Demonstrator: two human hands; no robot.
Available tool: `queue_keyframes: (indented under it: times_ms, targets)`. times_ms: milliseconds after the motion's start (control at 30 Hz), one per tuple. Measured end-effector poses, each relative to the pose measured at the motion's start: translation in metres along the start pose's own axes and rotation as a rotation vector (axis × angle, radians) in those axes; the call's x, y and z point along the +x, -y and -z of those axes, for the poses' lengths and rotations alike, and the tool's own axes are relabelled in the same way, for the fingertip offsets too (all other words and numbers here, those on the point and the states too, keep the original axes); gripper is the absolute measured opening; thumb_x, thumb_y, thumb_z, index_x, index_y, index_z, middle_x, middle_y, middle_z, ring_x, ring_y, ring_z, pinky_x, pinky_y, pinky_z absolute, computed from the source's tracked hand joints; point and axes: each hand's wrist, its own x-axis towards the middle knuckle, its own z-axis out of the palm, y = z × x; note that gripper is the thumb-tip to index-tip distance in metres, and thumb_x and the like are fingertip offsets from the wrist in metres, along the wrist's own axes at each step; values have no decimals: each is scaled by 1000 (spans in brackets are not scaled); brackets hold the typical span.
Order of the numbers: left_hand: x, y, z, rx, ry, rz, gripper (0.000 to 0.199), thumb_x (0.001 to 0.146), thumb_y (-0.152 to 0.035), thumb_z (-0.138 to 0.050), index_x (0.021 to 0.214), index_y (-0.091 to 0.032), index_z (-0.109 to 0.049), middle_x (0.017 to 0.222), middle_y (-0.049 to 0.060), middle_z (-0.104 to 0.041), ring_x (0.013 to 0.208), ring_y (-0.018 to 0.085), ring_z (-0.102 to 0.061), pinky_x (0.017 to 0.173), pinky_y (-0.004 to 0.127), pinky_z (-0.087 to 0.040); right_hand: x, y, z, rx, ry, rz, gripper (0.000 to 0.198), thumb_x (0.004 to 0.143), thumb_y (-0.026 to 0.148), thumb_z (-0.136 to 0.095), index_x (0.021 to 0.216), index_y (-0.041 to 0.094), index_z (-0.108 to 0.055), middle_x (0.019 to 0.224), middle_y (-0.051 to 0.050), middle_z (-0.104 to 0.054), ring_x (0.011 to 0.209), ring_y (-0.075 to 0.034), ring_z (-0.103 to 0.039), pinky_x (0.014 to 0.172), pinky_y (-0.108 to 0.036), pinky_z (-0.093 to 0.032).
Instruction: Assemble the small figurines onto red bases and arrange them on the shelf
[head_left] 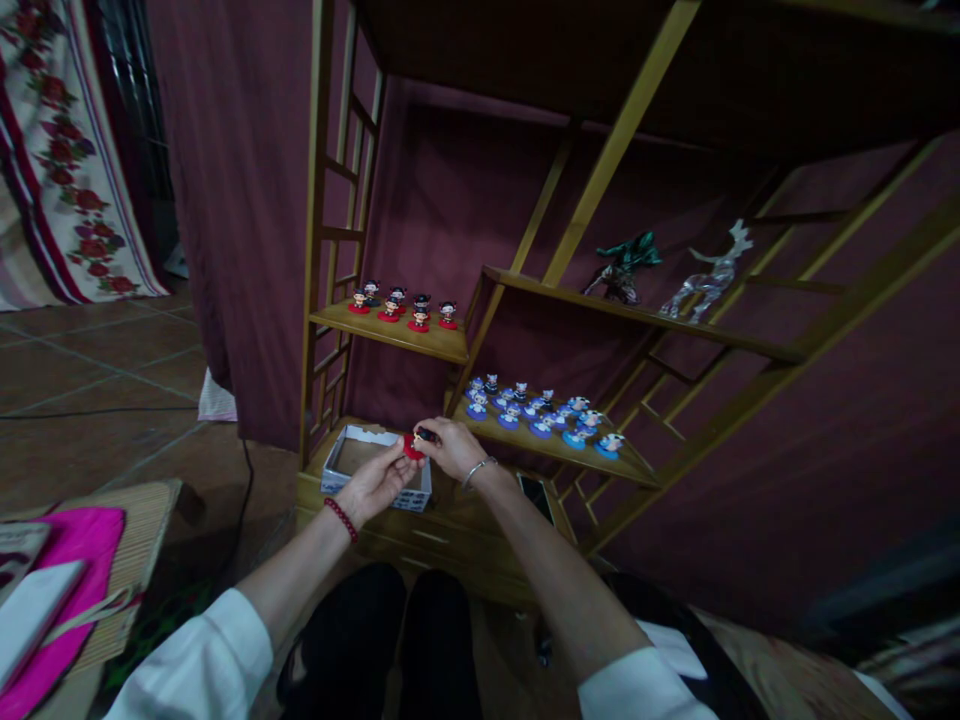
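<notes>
Between both hands is a small black-haired figurine (415, 444) on a round red base. My left hand (377, 478) pinches the red base, while my right hand (451, 448) grips the dark head from the other side. Below them an open cardboard box (360, 437) sits on the lower cabinet top; my hands cover part of it. Similar red-based figurines (389, 308) stand in rows on the small upper-left shelf (420, 336). Several figurines with blue and purple bases (541, 424) are lined up on the shelf to the right of my right hand.
A green ornament (626, 265) and a clear deer statue (709, 280) occupy the upper right shelf. A phone-like dark slab (535, 495) lies beneath my right forearm. Wooden posts (319, 230) frame the unit. A low bench (142, 530) with a pink cloth (90, 545) is at left.
</notes>
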Motion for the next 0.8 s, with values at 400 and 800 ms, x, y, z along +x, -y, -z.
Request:
queue_keyframes:
  times_ms: [400, 800]
  targets:
    - [-6, -5, -5, -26, 11, 5, 12, 82, -15, -50, 82, -8, -59, 79, 10, -63, 73, 13, -61, 65, 21, -52, 3, 2, -2, 31, -8, 40, 18, 77, 27, -56, 91, 20, -63, 78, -3, -59, 69, -12, -52, 66, -23, -39]
    - [-6, -13, -6, -73, 40, 15, 12, 82, -17, -50, 83, -8, -58, 79, 10, -63, 73, 14, -62, 63, 22, -52, 11, 13, 4, 83, -18, 1, 31, 76, 27, -56, 106, 21, -59, 87, -3, -63, 65, -11, -54, 65, -24, -42]
